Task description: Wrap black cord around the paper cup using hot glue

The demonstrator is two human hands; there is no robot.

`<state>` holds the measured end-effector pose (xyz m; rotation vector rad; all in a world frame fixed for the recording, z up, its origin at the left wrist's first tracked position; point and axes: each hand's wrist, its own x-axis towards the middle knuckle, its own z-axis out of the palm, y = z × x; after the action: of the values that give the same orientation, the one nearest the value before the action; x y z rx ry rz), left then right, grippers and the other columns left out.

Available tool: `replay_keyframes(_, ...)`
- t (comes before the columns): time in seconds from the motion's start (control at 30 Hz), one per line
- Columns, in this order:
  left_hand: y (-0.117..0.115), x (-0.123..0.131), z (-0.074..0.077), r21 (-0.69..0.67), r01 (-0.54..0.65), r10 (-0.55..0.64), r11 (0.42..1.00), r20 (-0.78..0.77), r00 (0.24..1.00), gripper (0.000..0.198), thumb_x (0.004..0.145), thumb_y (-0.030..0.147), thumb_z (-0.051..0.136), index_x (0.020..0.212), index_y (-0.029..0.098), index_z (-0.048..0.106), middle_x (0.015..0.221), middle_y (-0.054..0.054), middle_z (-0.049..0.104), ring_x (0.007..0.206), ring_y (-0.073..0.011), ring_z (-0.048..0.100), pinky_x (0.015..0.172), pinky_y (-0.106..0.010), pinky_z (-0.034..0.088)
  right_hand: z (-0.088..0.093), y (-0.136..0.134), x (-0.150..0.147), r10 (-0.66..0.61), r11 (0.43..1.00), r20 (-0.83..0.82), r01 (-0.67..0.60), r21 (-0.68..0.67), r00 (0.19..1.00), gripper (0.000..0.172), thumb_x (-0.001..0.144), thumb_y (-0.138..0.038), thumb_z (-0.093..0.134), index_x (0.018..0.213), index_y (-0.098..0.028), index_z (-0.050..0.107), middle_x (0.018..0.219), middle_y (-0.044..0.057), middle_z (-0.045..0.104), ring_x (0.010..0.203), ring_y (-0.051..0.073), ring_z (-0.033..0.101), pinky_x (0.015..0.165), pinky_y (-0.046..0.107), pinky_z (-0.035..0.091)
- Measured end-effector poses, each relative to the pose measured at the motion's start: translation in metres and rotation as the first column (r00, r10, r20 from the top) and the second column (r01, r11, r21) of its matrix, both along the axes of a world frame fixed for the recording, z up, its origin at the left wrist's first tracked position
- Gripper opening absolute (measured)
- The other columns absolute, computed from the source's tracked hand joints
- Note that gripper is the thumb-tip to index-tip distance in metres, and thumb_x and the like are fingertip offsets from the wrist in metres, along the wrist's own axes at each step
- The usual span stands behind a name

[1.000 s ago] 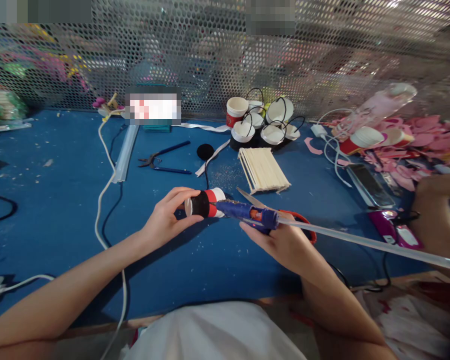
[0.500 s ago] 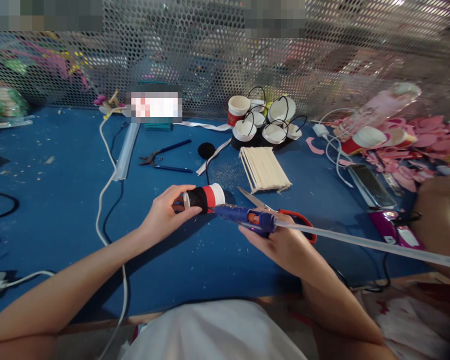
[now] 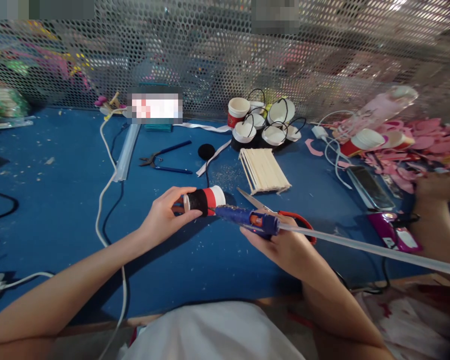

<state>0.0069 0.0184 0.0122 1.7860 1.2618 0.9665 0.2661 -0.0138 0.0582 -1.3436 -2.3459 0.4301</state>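
Observation:
Tipped on its side, a paper cup [image 3: 212, 196] with a red body, white rim and black band is gripped near its base by my left hand [image 3: 167, 212], thumb below and fingers above. My right hand [image 3: 281, 247] is closed round a blue glue gun [image 3: 243, 217], whose nozzle meets the cup's side near the black band's edge. A long translucent glue stick [image 3: 360, 247] runs out of the gun's back to the right. Red-handled scissors [image 3: 257, 202] lie just beyond the gun, their handles partly hidden by my right hand.
Blue-handled pliers [image 3: 172, 170], a black disc [image 3: 206, 151] and a bundle of pale sticks [image 3: 265, 170] lie ahead. Several cups with black loops [image 3: 273, 134] stand behind. A phone [image 3: 371, 187], pink pieces [image 3: 416, 142] and another person's hand [image 3: 440, 187] are at right. A white cable [image 3: 97, 220] crosses at left.
Almost nothing differs: both hands keep the cup and glue gun in nearly the same place. The other person's hand at right has shifted slightly left.

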Motion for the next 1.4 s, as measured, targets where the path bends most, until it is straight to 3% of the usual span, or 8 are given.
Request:
replay_keyframes(0.17,-0.0026,0.0009,-0.0008,0.008,0.059,-0.059,0.998,0.012,0.998,0.046,0.074,0.035,0.067,0.116,0.02,0.054,0.107,-0.008,0.057,0.089,-0.0181,0.062,0.069,-0.032,0.059,0.0037,0.0019,-0.002,-0.031,0.999,0.006,0.031,-0.017,1.0,0.012,0.083,-0.028,0.05,0.083,-0.02,0.058,0.077,0.005,0.066,0.069,0.02,0.063,0.062,0.03,0.047)
replay_keyframes(0.27,-0.0034,-0.0002,-0.0014,0.107,0.106,-0.105,0.989,-0.016,0.994,0.045,0.077,0.032,0.066,0.119,0.023,0.052,0.114,-0.009,0.054,0.1,-0.0201,0.058,0.077,-0.035,0.058,0.0047,0.0022,-0.0012,-0.045,0.999,0.01,0.045,-0.013,0.999,0.013,0.083,-0.029,0.051,0.086,-0.019,0.059,0.08,0.006,0.067,0.071,0.02,0.063,0.064,0.031,0.048)
replay_keyframes(0.43,-0.0006,-0.0034,-0.0029,0.265,0.092,-0.054,0.96,-0.146,0.988,0.045,0.078,0.028,0.065,0.12,0.023,0.05,0.121,-0.011,0.052,0.111,-0.0238,0.053,0.088,-0.041,0.052,0.0035,0.0003,0.0008,-0.028,0.999,0.003,0.028,-0.036,1.0,0.012,0.083,-0.029,0.053,0.084,-0.019,0.06,0.081,0.005,0.067,0.072,0.02,0.064,0.064,0.029,0.048)
replay_keyframes(0.73,-0.0062,-0.0031,-0.0037,0.409,0.223,-0.107,0.885,-0.288,0.952,0.044,0.08,0.02,0.063,0.122,0.02,0.047,0.125,-0.013,0.049,0.116,-0.0226,0.05,0.097,-0.041,0.046,0.005,0.006,-0.0033,-0.078,0.997,-0.043,0.079,0.024,0.996,0.011,0.081,-0.03,0.056,0.08,-0.019,0.058,0.078,0.003,0.065,0.074,0.018,0.064,0.067,0.027,0.047)
replay_keyframes(1.0,-0.0064,-0.002,-0.0065,0.499,0.339,-0.156,0.797,-0.372,0.915,0.036,0.082,0.014,0.059,0.117,0.017,0.051,0.126,-0.016,0.048,0.116,-0.0251,0.049,0.094,-0.042,0.048,0.0038,0.0096,-0.0036,-0.129,0.991,-0.063,0.126,-0.043,0.99,0.015,0.082,-0.032,0.056,0.081,-0.018,0.058,0.078,0.004,0.066,0.075,0.019,0.064,0.069,0.028,0.047)
replay_keyframes(1.07,-0.0051,-0.0022,-0.0068,0.486,0.33,-0.164,0.809,-0.353,0.921,0.037,0.082,0.015,0.059,0.118,0.017,0.05,0.126,-0.016,0.048,0.116,-0.0244,0.049,0.095,-0.041,0.047,0.0037,0.0094,-0.0042,-0.132,0.991,-0.065,0.129,-0.044,0.989,0.015,0.082,-0.033,0.055,0.08,-0.018,0.058,0.078,0.004,0.066,0.075,0.02,0.064,0.069,0.029,0.047)
replay_keyframes(1.27,-0.0004,-0.0041,-0.0054,0.349,0.169,-0.113,0.922,-0.175,0.978,0.046,0.077,0.023,0.066,0.12,0.022,0.05,0.122,-0.011,0.052,0.113,-0.0228,0.052,0.095,-0.042,0.047,0.0017,0.0054,-0.0039,-0.119,0.993,-0.037,0.119,-0.003,0.992,0.018,0.081,-0.034,0.055,0.08,-0.017,0.06,0.081,0.007,0.067,0.079,0.023,0.065,0.072,0.034,0.049)
replay_keyframes(1.4,0.0021,-0.0047,-0.0051,0.151,0.075,-0.077,0.986,0.006,0.997,0.047,0.074,0.03,0.069,0.117,0.021,0.053,0.115,-0.01,0.054,0.105,-0.0217,0.056,0.083,-0.037,0.054,0.003,0.0031,-0.0047,-0.066,0.998,-0.054,0.065,-0.026,0.996,0.014,0.081,-0.032,0.055,0.08,-0.018,0.06,0.075,0.004,0.067,0.072,0.02,0.064,0.068,0.031,0.05)
